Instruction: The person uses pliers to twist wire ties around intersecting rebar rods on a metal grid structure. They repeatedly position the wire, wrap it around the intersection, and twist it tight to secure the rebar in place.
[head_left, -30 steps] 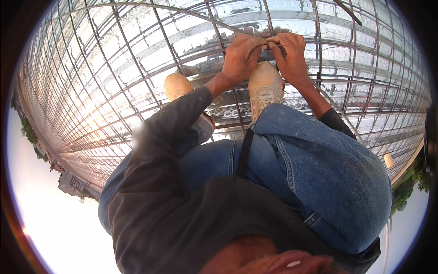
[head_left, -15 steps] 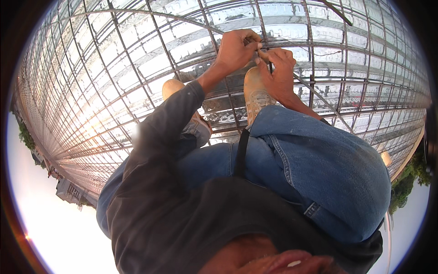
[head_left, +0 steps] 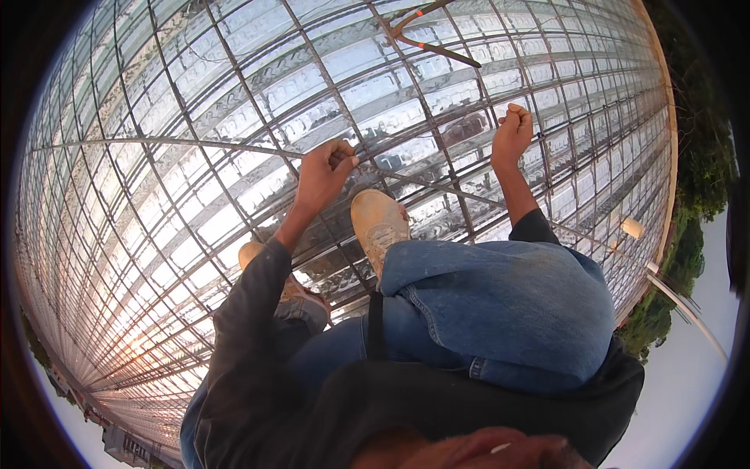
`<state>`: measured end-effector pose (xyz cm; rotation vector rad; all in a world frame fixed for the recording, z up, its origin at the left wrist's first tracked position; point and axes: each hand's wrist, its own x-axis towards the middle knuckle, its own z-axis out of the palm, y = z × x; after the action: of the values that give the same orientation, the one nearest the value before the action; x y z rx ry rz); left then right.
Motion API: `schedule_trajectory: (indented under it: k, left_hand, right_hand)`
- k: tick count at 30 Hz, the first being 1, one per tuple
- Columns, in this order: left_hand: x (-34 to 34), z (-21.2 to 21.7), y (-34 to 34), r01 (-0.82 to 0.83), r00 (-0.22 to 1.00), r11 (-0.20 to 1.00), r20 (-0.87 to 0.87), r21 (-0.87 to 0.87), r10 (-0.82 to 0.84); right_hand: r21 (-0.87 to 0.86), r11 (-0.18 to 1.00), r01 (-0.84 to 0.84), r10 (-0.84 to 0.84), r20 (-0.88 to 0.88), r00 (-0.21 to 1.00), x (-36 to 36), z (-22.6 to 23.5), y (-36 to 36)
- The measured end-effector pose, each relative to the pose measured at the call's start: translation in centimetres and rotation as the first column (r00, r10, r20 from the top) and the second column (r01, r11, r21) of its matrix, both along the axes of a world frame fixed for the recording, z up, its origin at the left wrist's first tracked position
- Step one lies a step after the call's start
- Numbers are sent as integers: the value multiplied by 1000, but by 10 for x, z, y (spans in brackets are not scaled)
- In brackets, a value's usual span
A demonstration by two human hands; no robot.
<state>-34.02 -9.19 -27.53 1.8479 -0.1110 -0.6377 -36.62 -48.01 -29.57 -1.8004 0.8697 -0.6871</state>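
Note:
My left hand (head_left: 324, 173) is closed in a pinch beside a crossing of the steel rebar mesh (head_left: 426, 117), just ahead of my boots. Whatever lies between its thumb and finger is too small to make out. Well off to the right, my right hand (head_left: 512, 141) is raised over the mesh with its fingers curled together. Anything in those fingers does not show clearly. A pair of pincers (head_left: 434, 48) with dark handles and orange bands lies spread on the mesh ahead of both hands.
Shiny ribbed metal decking (head_left: 273, 98) lies under the bars. My tan boots (head_left: 380, 223) are on the mesh. A long thin rod (head_left: 211, 144) crosses the grid near my left hand. At the right, a pale edge (head_left: 669, 141) borders the deck, with trees (head_left: 695, 172) beyond.
My hands were together at a bar crossing; the right has since pulled away to the right. The view has shifted, and more of the pincers shows now.

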Motion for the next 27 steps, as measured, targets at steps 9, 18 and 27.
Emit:
schedule_trajectory:
  k: [9,18,27]
  left_hand:
    - [2,3,-2,51,999,999,7,4,-52]
    - [79,88,24,197,949,971,221,135,-223]
    - [200,266,-10,60,-118,791,791,609,-600]
  right_hand:
    - [-336,892,-302,-53,-742,668,101,-1,-183]
    - [113,991,-74,105,-296,950,105,29,-182]
    - [110,574,-811,796,-308,521,183,181,9]
